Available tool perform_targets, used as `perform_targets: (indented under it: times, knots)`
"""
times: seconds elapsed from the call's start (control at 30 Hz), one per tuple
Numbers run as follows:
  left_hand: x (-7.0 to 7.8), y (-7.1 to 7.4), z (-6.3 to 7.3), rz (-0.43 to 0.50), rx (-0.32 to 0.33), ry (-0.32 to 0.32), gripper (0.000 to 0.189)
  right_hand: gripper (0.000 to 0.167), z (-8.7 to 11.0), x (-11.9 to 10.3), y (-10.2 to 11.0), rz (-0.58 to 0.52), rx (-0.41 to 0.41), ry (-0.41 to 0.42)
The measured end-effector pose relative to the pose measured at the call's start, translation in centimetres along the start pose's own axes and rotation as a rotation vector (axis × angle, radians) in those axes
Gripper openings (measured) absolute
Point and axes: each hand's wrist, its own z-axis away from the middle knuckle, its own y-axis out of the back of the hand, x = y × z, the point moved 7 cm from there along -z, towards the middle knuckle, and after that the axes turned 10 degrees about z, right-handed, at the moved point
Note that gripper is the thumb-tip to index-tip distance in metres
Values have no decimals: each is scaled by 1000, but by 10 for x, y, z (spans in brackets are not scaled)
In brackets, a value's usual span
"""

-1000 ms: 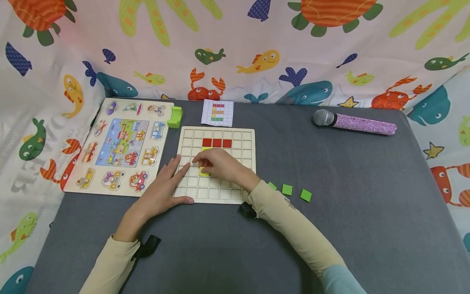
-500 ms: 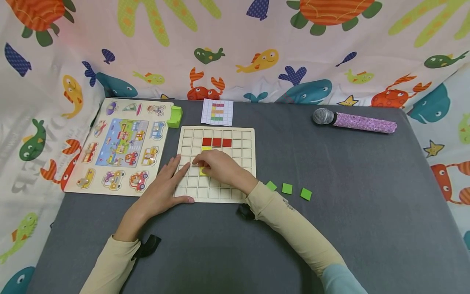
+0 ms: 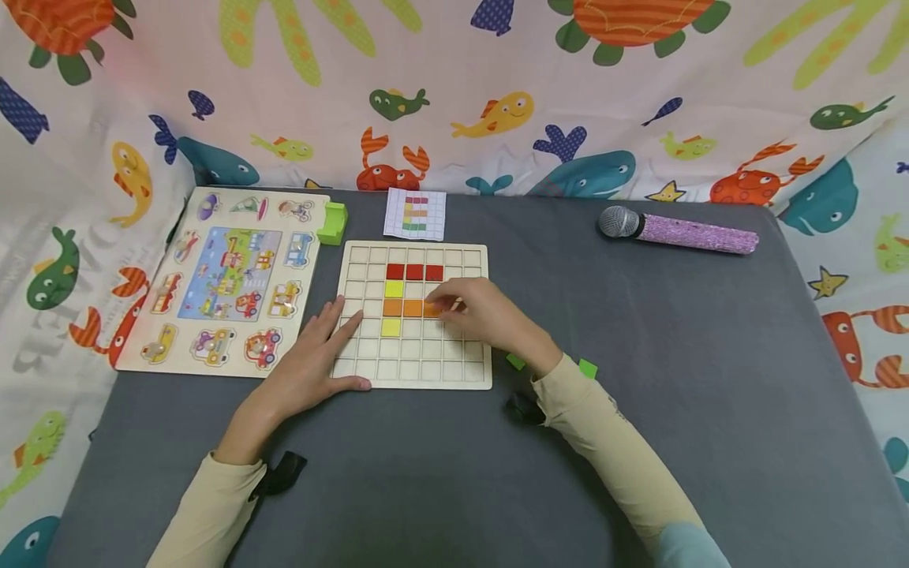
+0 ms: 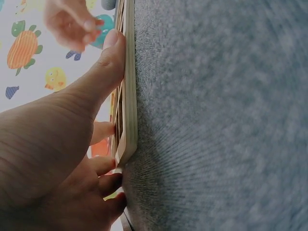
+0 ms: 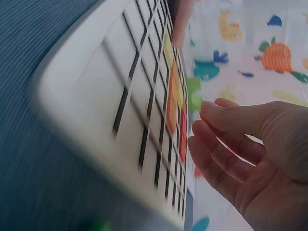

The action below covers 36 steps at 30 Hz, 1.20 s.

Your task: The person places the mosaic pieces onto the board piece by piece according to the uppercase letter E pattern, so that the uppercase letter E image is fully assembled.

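Note:
A wooden grid board (image 3: 454, 371) lies on the table with coloured square tiles in its cells. Red tiles (image 3: 415, 272) form a row, with a yellow tile (image 3: 394, 289) below. Under that come orange tiles (image 3: 412, 308), then another yellow tile (image 3: 390, 326). My left hand (image 3: 305, 363) rests along the board's left side, fingers spread, thumb at the near edge. My right hand (image 3: 490, 315) hovers at the right end of the orange row, partly covering the last tile. In the right wrist view, its fingers (image 5: 216, 154) are loosely bent above the board with no tile visible between them.
Green tiles (image 3: 587, 368) lie right of the board, partly hidden by the right forearm. A pattern card (image 3: 415, 225) sits behind it. Left are a vehicle puzzle board (image 3: 149, 361) and a green block (image 3: 332, 224). A pink glittery microphone (image 3: 682, 232) lies back right.
My right hand has moved right across the board, uncovering the orange row and lower yellow tile. More of the green tiles are now behind that forearm. My left hand has stayed in place.

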Motion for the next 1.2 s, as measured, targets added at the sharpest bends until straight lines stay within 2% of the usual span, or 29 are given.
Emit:
perform_targets:
  times: [0.23,0.37,0.57,0.9,1.03,1.2]
  knots:
    - [0,0,0,1,-2,-3,105,30,41,32,13,37,6,-59]
    - [-1,0,0,-2,-2,0,105,33,64,42,13,29,-44,-37]
    - [0,0,0,0,2,0,105,33,89,43,12,36,-133,-2]
    - [-1,1,1,5,1,12,105,37,99,45,11,102,-156,-10]
    - [0,1,1,5,3,8,105,37,99,46,12,105,-130,-20]
    - [0,0,1,3,0,9,105,36,95,47,19,52,-60,-45]
